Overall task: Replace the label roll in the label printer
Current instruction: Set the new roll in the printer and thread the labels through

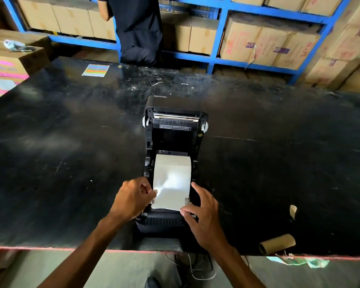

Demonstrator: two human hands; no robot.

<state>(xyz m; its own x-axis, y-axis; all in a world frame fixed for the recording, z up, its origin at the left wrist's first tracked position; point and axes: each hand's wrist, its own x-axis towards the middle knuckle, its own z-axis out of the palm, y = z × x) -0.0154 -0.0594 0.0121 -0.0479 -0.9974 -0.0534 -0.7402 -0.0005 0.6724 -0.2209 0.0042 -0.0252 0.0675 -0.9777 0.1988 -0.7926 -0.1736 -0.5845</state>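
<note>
A black label printer (175, 129) stands on the black table with its lid swung open away from me. White label paper (173, 179) runs from the roll bay toward the printer's front. My left hand (133, 198) pinches the paper's left edge between thumb and fingers. My right hand (204, 213) rests on the printer's front right side, thumb on the paper's near right corner and index finger stretched along the right guide. An empty brown cardboard core (277, 243) lies at the table's near right edge.
The black table (60, 152) has a red near edge. A coloured sticker sheet (96, 70) lies at the far left. A small cardboard scrap (293, 210) is at the right. A person in black (137, 28) stands behind, before blue shelves of cartons (268, 44). Cables (193, 267) hang below.
</note>
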